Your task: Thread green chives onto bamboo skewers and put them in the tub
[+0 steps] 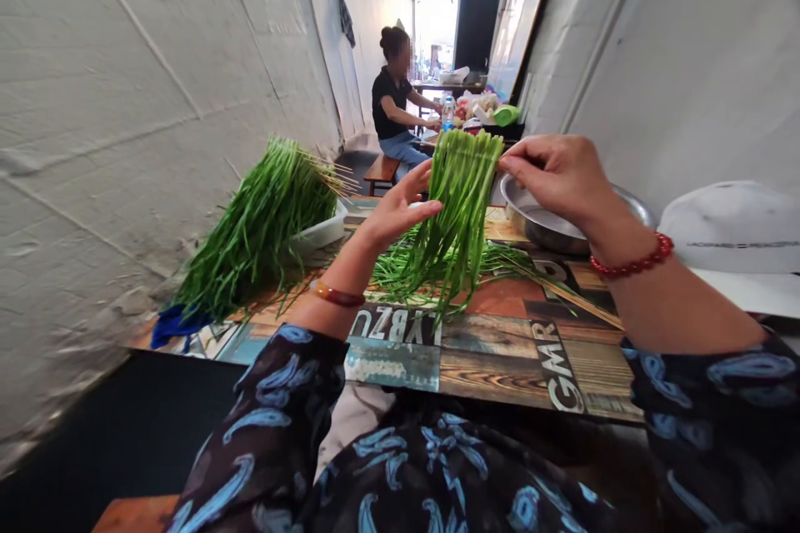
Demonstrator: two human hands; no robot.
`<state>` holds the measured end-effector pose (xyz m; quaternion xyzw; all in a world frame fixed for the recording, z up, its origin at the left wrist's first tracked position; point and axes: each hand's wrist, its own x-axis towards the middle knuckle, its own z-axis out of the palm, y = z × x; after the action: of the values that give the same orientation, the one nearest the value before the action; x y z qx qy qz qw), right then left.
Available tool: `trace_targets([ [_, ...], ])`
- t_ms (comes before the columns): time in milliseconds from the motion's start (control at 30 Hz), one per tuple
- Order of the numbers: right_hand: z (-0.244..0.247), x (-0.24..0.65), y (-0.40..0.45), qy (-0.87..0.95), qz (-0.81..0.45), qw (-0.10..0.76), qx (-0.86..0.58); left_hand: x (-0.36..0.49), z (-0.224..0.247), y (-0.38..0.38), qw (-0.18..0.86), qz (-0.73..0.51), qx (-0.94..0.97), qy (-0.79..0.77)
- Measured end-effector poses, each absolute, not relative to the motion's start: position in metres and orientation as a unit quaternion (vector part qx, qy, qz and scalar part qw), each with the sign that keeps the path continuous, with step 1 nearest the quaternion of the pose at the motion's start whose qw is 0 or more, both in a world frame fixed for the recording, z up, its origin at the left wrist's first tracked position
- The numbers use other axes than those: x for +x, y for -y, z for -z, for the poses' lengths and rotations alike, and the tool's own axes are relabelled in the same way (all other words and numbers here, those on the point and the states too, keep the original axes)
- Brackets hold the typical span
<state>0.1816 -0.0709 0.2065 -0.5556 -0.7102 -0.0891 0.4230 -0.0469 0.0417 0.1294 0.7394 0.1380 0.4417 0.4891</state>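
A row of green chives (463, 191) hangs in front of me, their cut ends up and their leaves drooping toward the table. My right hand (559, 175) is closed in a pinch at the row's upper right, where a thin skewer seems to run through the stalks. At the left side, my left hand (400, 212) is open, thumb and fingers apart beside the stalks. Its fingertips are partly hidden by the chives. Below lie loose chives (400, 271) on the patterned table (487, 341), with bare bamboo skewers (584, 300) to the right.
A large pile of skewered chives (262, 216) leans over a white tray (322, 229) at left. Behind my right hand stands a metal basin (543, 225), with a white cap (731, 225) farther right. A person (395, 100) sits at another table. A blue cloth (178, 325) lies at the left corner.
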Motion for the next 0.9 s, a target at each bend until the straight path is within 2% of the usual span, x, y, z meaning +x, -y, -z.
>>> trace_targets([
  [67,-0.207,0.178,0.067,0.715,0.071,0.426,-0.549,-0.036,-0.133,-0.036,0.551,-0.411,0.719,-0.109],
  [167,-0.199,0.179,0.061,0.726,0.051,0.414,-0.546,-0.029,-0.127,-0.031,0.617,-0.367,0.677,-0.163],
  [400,-0.176,0.197,0.055,0.743,0.062,0.38,-0.548,-0.039,-0.105,-0.041,0.653,-0.403,0.597,-0.233],
  [533,-0.193,0.199,0.06,0.713,0.109,0.417,-0.553,-0.051,-0.085,-0.047,0.62,-0.355,0.662,-0.227],
  [700,-0.226,0.205,0.072,0.648,0.157,0.469,-0.579,-0.081,-0.036,-0.052,0.574,-0.296,0.701,-0.303],
  [833,-0.238,0.213,0.075,0.607,0.198,0.528,-0.56,-0.113,-0.009,-0.058,0.539,-0.313,0.686,-0.375],
  [900,-0.24,0.214,0.073,0.61,0.201,0.521,-0.562,-0.126,-0.01,-0.062,0.518,-0.346,0.672,-0.401],
])
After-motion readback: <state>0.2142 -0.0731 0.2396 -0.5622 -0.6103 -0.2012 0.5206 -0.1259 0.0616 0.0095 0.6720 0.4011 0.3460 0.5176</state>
